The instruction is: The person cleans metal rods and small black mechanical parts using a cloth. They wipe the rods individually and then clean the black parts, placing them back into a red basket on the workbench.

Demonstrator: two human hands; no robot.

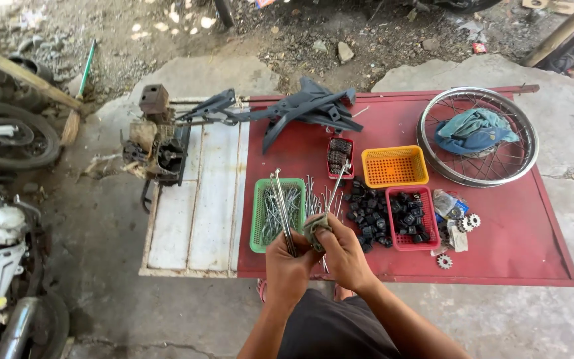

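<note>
My left hand (pixel 286 266) grips a bundle of thin metal spokes (pixel 280 199) that stand up over the green basket (pixel 258 229), which holds several more spokes. My right hand (pixel 343 256) pinches a grey-green rag (pixel 315 229) around a single spoke (pixel 337 183) that points up and to the right. Both hands are close together at the near edge of the red panel (pixel 499 239). More loose spokes (pixel 313 199) lie beside the green basket.
On the red panel lie an empty orange basket (pixel 393 166), a red basket of black parts (pixel 412 219), a loose heap of black parts (pixel 367 213), a spoked wheel rim (pixel 478 136) with a blue cloth, small sprockets (pixel 445 260) and dark plastic fairings (pixel 307 106). An engine part (pixel 157 149) sits left; motorcycles (pixel 1 266) stand at far left.
</note>
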